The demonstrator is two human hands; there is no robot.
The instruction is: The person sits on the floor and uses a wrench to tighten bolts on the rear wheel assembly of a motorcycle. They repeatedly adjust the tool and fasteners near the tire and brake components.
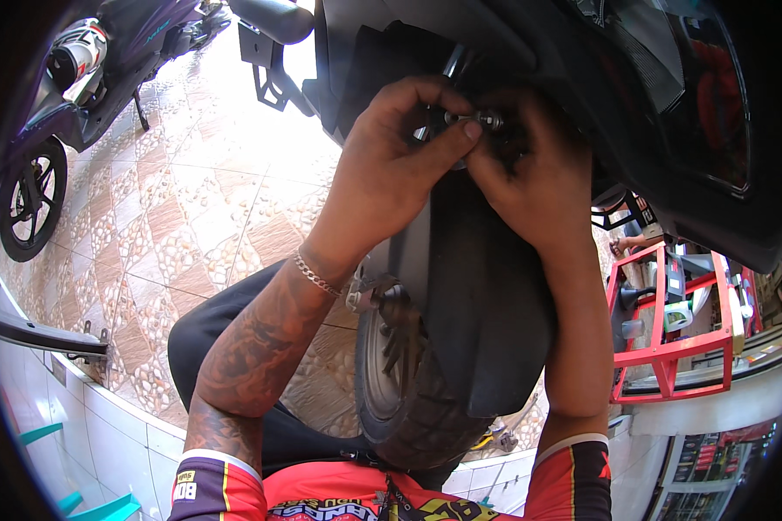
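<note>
Bolt [480,116] pinched between left hand [391,165] fingers [466,132]; right hand [534,174] fingers curled around it.

Worn on the head, looked steeply down and a little forward, very close in. Sat right over the left hand [382,174] and right hand [530,174], both forearms entering from the lower edge. Filled mid-frame with the rear wheel [400,391] and black mudguard [487,304] just below the lens. Took in the patterned tiled floor [191,217] on the left, a parked purple scooter [69,95] far upper left, a red metal rack [669,339] at right. Bent straight edges toward the dark round rim. Only one view, nothing shared.
</note>
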